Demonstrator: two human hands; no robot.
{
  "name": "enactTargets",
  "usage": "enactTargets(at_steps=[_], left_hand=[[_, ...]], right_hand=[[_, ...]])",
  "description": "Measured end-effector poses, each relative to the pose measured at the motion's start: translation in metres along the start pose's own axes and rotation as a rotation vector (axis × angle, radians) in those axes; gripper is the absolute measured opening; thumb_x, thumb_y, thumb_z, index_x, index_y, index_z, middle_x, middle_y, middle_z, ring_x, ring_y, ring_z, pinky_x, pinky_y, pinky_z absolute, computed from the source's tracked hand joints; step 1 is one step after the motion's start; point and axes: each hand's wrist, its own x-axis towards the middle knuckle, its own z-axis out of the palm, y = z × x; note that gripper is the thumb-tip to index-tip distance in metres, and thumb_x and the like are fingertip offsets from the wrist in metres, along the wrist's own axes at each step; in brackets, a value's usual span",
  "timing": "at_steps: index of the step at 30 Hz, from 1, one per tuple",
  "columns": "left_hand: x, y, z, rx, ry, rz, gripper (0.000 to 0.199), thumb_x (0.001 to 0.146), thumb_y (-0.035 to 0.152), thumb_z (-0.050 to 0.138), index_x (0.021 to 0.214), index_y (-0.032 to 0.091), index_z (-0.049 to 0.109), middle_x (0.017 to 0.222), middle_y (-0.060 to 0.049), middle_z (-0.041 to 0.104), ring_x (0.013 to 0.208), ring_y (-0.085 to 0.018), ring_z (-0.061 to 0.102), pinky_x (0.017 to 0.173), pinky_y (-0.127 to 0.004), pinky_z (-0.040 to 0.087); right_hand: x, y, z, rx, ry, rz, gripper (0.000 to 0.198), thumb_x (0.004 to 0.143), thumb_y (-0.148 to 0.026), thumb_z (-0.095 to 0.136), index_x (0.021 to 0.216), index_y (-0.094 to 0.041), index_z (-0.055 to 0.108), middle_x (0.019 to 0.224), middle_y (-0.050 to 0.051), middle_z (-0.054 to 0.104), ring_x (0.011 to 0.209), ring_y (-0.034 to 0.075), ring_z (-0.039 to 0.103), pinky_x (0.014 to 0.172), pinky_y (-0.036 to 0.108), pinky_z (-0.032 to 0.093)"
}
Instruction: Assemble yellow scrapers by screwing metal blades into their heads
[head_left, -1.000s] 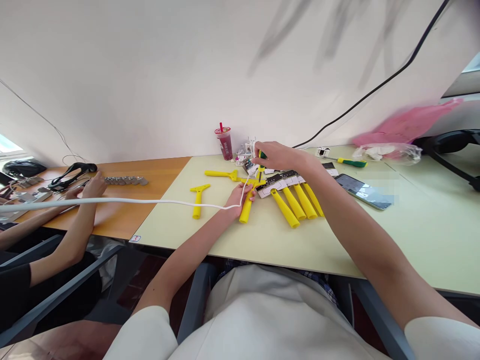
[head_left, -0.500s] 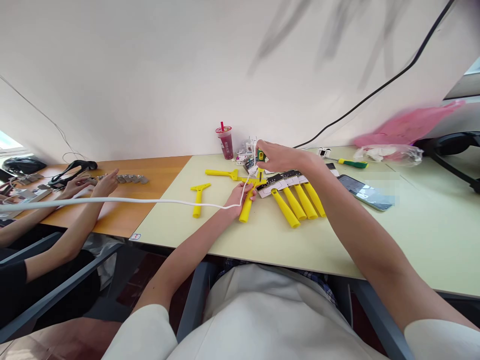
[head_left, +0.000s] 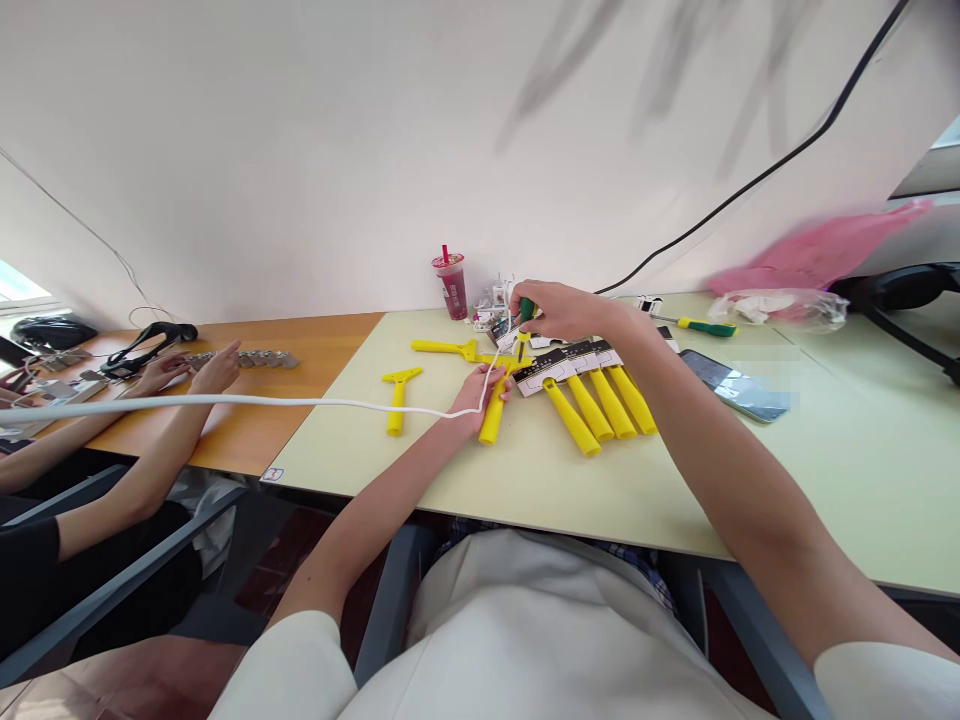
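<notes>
My left hand (head_left: 474, 388) is wrapped round the handle of a yellow plastic scraper (head_left: 491, 420), its head pointing away from me. Above that head, my right hand (head_left: 562, 310) grips the green handle of a screwdriver (head_left: 527, 309), held upright with its lower end at the scraper's head. Whether the tip sits in a screw is too small to tell. To the right, several yellow scrapers (head_left: 574, 420) lie in a row, with black-and-white printed cards (head_left: 551, 368) at their heads. On the left lie a short yellow scraper (head_left: 396, 405) and another yellow scraper (head_left: 442, 346).
A white cable (head_left: 322, 402) crosses the view in front of my left hand. Toward the wall stand a drink cup (head_left: 452, 290) and small packets (head_left: 491, 303). A phone (head_left: 739, 385) and second screwdriver (head_left: 705, 326) lie right. A co-worker's hands (head_left: 214, 370) are at the wooden table (head_left: 322, 350).
My right hand has turned the screwdriver slightly; its handle now shows green where yellow showed before. My left hand and scraper stay in place. The co-worker's hands have shifted a little.
</notes>
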Motion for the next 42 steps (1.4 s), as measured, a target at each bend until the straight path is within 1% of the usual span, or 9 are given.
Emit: enactTargets(at_steps=[5, 9, 12, 18, 23, 27, 29, 35, 42], left_hand=[[-0.001, 0.000, 0.001, 0.013, 0.000, -0.001, 0.028, 0.098, 0.000, 0.071, 0.101, 0.020, 0.052, 0.097, -0.005, 0.065, 0.072, -0.011, 0.059, 0.057, -0.025, 0.039], [-0.001, 0.001, 0.001, 0.019, -0.003, -0.001, 0.032, 0.095, -0.001, 0.074, 0.101, 0.020, 0.051, 0.094, -0.003, 0.063, 0.070, -0.010, 0.059, 0.056, -0.024, 0.039], [0.000, 0.000, 0.000, 0.020, 0.002, 0.005, 0.037, 0.094, 0.001, 0.078, 0.101, 0.021, 0.048, 0.095, -0.003, 0.064, 0.071, -0.010, 0.060, 0.056, -0.023, 0.039], [-0.001, -0.001, 0.001, 0.037, -0.011, 0.002, 0.036, 0.093, 0.002, 0.081, 0.102, 0.020, 0.051, 0.098, -0.005, 0.067, 0.071, -0.010, 0.060, 0.056, -0.023, 0.039], [-0.002, 0.001, 0.002, 0.043, -0.020, 0.015, 0.035, 0.093, 0.002, 0.083, 0.100, 0.020, 0.053, 0.093, -0.003, 0.066, 0.071, -0.010, 0.059, 0.057, -0.024, 0.039], [-0.003, 0.001, 0.004, 0.049, -0.011, 0.016, 0.031, 0.096, 0.002, 0.080, 0.099, 0.020, 0.055, 0.092, -0.005, 0.068, 0.073, -0.012, 0.060, 0.057, -0.026, 0.039], [-0.004, 0.000, 0.004, 0.059, -0.001, 0.023, 0.031, 0.097, 0.004, 0.081, 0.098, 0.022, 0.055, 0.095, -0.006, 0.071, 0.073, -0.012, 0.059, 0.057, -0.027, 0.039], [-0.004, 0.000, 0.003, 0.067, 0.004, 0.031, 0.035, 0.097, 0.007, 0.084, 0.097, 0.022, 0.053, 0.092, -0.004, 0.069, 0.073, -0.011, 0.059, 0.059, -0.026, 0.038], [-0.004, 0.001, 0.003, 0.038, 0.011, 0.005, 0.031, 0.099, 0.000, 0.074, 0.100, 0.020, 0.051, 0.093, -0.003, 0.064, 0.070, -0.010, 0.061, 0.056, -0.023, 0.038]], right_hand=[[0.002, -0.006, 0.002, -0.067, 0.032, 0.057, 0.025, 0.101, -0.050, 0.070, 0.105, -0.027, 0.062, 0.097, 0.009, 0.075, 0.084, 0.030, 0.065, 0.071, 0.039, 0.045], [-0.001, -0.008, -0.001, -0.033, -0.033, 0.072, 0.025, 0.095, -0.036, 0.074, 0.114, -0.027, 0.062, 0.109, 0.009, 0.078, 0.088, 0.028, 0.067, 0.073, 0.038, 0.045], [-0.001, -0.009, -0.002, 0.029, -0.005, 0.035, 0.018, 0.095, -0.030, 0.071, 0.111, -0.027, 0.064, 0.112, 0.008, 0.078, 0.091, 0.027, 0.068, 0.075, 0.037, 0.046], [0.002, -0.013, 0.004, -0.096, 0.074, 0.073, 0.026, 0.101, -0.050, 0.069, 0.103, -0.025, 0.062, 0.098, 0.012, 0.075, 0.093, 0.033, 0.066, 0.079, 0.041, 0.047], [0.001, -0.009, 0.004, -0.015, 0.069, -0.040, 0.029, 0.090, -0.030, 0.070, 0.116, -0.024, 0.060, 0.127, 0.015, 0.072, 0.105, 0.032, 0.067, 0.089, 0.042, 0.050], [0.002, -0.015, 0.002, 0.004, 0.077, -0.092, 0.009, 0.095, -0.031, 0.065, 0.101, -0.025, 0.061, 0.110, 0.010, 0.075, 0.101, 0.029, 0.065, 0.086, 0.039, 0.046], [0.002, -0.018, 0.002, -0.008, 0.058, -0.070, 0.010, 0.097, -0.034, 0.065, 0.097, -0.025, 0.060, 0.103, 0.009, 0.075, 0.095, 0.028, 0.064, 0.081, 0.038, 0.044], [0.000, -0.013, 0.000, 0.006, 0.004, -0.017, 0.017, 0.092, -0.023, 0.070, 0.108, -0.024, 0.064, 0.120, 0.012, 0.076, 0.100, 0.029, 0.067, 0.081, 0.037, 0.046], [0.001, -0.013, -0.002, -0.097, 0.050, 0.015, 0.018, 0.104, -0.041, 0.067, 0.099, -0.024, 0.069, 0.101, 0.011, 0.078, 0.096, 0.030, 0.066, 0.080, 0.039, 0.044]])
